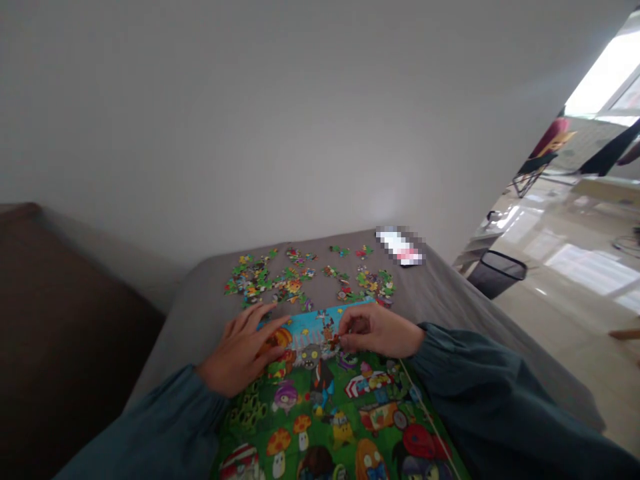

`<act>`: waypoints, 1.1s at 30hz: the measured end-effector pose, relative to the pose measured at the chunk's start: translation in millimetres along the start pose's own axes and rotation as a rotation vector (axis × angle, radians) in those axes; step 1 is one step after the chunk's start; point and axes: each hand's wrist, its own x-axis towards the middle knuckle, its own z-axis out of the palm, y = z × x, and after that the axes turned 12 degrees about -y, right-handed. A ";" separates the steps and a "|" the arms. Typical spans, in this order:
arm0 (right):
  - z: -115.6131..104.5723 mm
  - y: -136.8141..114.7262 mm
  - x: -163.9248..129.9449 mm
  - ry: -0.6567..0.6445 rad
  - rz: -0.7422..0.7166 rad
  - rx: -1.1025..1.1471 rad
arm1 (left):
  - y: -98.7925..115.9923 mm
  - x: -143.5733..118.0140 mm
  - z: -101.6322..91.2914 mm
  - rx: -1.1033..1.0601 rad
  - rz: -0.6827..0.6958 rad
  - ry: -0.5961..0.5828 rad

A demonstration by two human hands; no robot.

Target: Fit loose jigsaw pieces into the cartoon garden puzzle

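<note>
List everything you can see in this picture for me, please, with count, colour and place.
puzzle board: one, mostly green with a blue top, near edge of the cover
loose puzzle pieces: many, multicoloured, scattered beyond the board
puzzle piece: one, reddish, pinched at the board's blue part
grey cover: one, under everything
waste bin: one, dark, floor at right
left hand: flat on the board's left edge, teal sleeve
right hand: fingertips pinching the piece, teal sleeve

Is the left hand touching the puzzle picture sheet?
Touching. The head view shows the left hand lying flat, fingers spread, on the upper left corner of the puzzle sheet, with no gap visible.
</note>
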 end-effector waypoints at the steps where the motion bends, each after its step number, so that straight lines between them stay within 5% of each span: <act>1: 2.9 -1.8 4.3 -0.004 0.014 -0.007 | -0.6 0.0 3.1 -0.003 -0.012 -0.002; 13: 36.9 -19.4 59.3 -0.090 0.044 -0.484 | -6.2 -0.8 9.0 -0.051 -0.070 -0.004; 20: 43.3 -23.6 60.9 -0.060 0.018 -0.754 | -2.8 -1.6 5.0 -0.084 -0.088 -0.065; 26: 44.9 -26.3 49.5 -0.165 -0.182 -0.952 | 1.8 -2.2 -1.1 -0.097 -0.146 -0.121; 33: 45.2 -25.0 35.7 -0.208 -0.238 -1.241 | 2.2 -2.5 -0.8 -0.100 -0.161 -0.123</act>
